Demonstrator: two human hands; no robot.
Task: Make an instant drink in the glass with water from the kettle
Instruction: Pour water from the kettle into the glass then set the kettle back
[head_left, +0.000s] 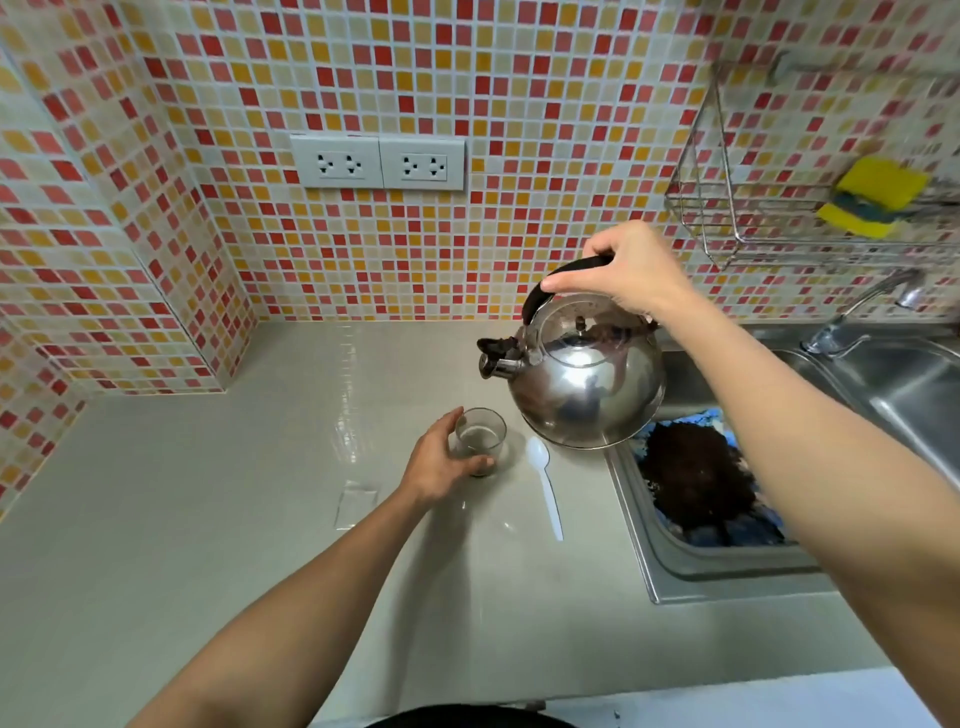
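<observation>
A small clear glass (480, 435) stands on the grey counter (208, 519) with a little dark powder at its bottom. My left hand (441, 460) wraps around its left side and steadies it. My right hand (623, 270) grips the black handle of a shiny steel kettle (582, 379), held in the air just right of and above the glass. The kettle's spout (496, 358) points left, over the glass, and no water is seen coming out. A white plastic spoon (548, 486) lies on the counter right of the glass.
An empty clear sachet (356, 503) lies left of my forearm. A steel sink (727, 566) on the right holds a dark and blue mass (696, 483); a tap (862, 312) stands behind. A wire rack (779, 208) with yellow sponges (872, 195) hangs on the tiled wall beside two sockets (378, 162).
</observation>
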